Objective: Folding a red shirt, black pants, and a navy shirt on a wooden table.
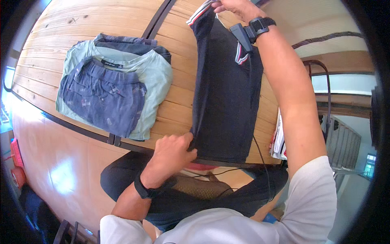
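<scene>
A black short-sleeved shirt [227, 100] with white, red and dark striped trim lies lengthwise on the wooden table [175, 103]. My left hand [173, 155] pinches its lower left corner at the table's near edge. At the far end, my right hand [239, 9] grips the shirt near the striped sleeve edge, and the fingers are partly cut off by the picture's top. Left of the shirt sits a stack of folded clothes: blue patterned shorts [103, 94] with an elastic waistband on top of a light green T-shirt [160, 73], with darker garments [131, 41] partly showing beneath.
A stack of folded garments [278, 140] stands at the table's right end, beyond my right arm. A thin black cable [259, 148] runs from the device at my right wrist down over my lap. A dark metal-framed chair [327, 79] is at the right. Red plastic items [18, 164] are at the far left.
</scene>
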`<act>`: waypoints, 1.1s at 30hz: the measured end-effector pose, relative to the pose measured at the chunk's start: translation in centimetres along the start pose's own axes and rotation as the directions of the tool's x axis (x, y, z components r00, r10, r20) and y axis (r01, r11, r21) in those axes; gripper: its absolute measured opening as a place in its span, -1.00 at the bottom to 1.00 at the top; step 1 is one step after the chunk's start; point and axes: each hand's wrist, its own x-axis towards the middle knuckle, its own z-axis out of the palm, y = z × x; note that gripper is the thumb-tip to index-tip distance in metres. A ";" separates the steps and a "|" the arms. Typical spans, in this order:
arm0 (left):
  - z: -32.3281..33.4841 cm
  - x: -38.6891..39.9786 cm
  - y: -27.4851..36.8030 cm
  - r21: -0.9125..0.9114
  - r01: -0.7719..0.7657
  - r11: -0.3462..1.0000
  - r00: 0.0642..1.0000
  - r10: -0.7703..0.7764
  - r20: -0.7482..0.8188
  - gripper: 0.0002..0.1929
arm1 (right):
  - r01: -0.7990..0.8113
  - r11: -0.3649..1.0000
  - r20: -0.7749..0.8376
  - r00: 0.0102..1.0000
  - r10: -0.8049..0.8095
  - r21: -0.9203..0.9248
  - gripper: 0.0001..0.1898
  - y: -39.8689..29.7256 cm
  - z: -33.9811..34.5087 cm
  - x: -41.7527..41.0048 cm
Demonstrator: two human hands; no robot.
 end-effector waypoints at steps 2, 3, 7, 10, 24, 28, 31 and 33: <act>0.0 -0.1 0.4 0.011 -0.028 1.000 1.000 0.028 -0.002 -0.68 | 0.011 0.998 -0.054 0.998 -0.008 0.055 -0.83 2.0 -1.4 -0.6; 0.0 -0.2 0.6 0.019 -0.015 1.000 1.000 0.015 -0.019 -0.67 | 0.030 0.994 -0.095 0.995 -0.020 0.108 -0.83 3.2 -1.9 -1.0; 0.1 -0.5 1.4 0.086 0.019 0.996 0.998 -0.015 -0.055 -0.63 | -0.025 0.973 -0.308 0.947 0.097 0.228 -0.76 9.0 -3.2 -5.2; 0.3 -0.7 2.1 0.084 -0.001 0.996 0.995 0.009 -0.100 -0.62 | -0.297 0.915 -0.281 0.885 0.372 0.273 -0.81 12.3 -3.0 -8.9; 2.4 0.4 3.0 0.109 -0.070 0.992 0.995 0.078 -0.064 -0.75 | -0.111 0.941 -0.387 0.922 -0.023 -0.320 -0.83 14.4 -2.5 -9.3; 2.6 0.5 3.0 0.109 -0.092 0.990 0.992 0.100 -0.073 -0.77 | -0.073 0.843 -0.435 0.878 -0.199 -0.533 -0.83 14.9 -2.6 -9.5; 2.8 0.5 2.8 0.146 -0.086 0.986 0.996 0.089 -0.014 -0.78 | 0.017 0.769 -0.303 0.913 -0.272 -0.638 -0.80 13.9 -2.0 -9.9; 3.0 0.6 2.7 0.146 -0.098 0.984 0.994 0.104 -0.037 -0.78 | 0.082 0.794 -0.183 0.954 -0.238 -0.603 -0.77 13.0 -0.8 -10.4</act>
